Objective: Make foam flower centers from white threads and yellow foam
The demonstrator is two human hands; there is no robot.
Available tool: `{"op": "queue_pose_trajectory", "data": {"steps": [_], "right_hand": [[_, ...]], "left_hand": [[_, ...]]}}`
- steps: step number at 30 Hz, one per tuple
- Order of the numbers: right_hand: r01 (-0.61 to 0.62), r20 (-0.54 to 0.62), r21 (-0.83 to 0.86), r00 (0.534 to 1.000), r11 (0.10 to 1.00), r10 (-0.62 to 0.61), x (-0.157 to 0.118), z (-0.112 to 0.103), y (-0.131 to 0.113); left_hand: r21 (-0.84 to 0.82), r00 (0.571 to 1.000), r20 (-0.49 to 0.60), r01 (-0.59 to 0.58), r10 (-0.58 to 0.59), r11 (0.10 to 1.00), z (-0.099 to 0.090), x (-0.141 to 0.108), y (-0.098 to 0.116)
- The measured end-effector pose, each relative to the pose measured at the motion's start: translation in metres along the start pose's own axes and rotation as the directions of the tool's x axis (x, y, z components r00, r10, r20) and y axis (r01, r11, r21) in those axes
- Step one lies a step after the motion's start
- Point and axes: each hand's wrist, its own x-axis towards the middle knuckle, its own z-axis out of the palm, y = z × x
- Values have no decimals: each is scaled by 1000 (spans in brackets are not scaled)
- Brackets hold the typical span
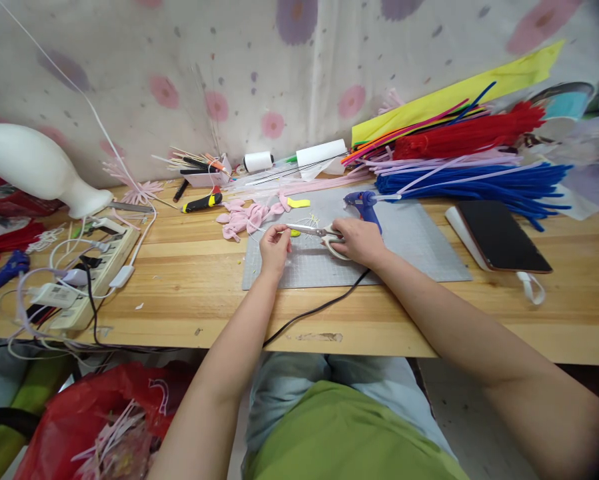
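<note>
My right hand is wrapped round the handles of a pair of scissors, whose blades point left. At the blade tips, my left hand is closed in a pinch; what its fingers hold is too small to make out. Both hands are above a grey cutting mat. Just beyond my left hand lie pink fuzzy bent pieces and a yellow strip. Small pale yellow scraps are scattered beside the blades. A blue glue gun rests on the mat behind my right hand.
Blue pipe cleaners and red ones are piled at the back right. A dark tablet lies on the right. A power strip with tangled cables and a white foam head occupy the left. A black cord crosses the table front.
</note>
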Motion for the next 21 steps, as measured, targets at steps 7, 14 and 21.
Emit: {"op": "queue_pose_trajectory", "data": {"steps": [7,14,21], "right_hand": [[-46,-12,47,999,998,46,-1,0,-2],[-169,23,224,986,960,168,-1,2,0],[-128,122,269,988,955,98,-2,-1,0]], "left_hand": [[15,1000,-2,22,-22,1000,3,-2,6],[-23,997,58,58,-57,998,3,-4,9],[-70,985,145,106,-95,992,1,-5,9]]}}
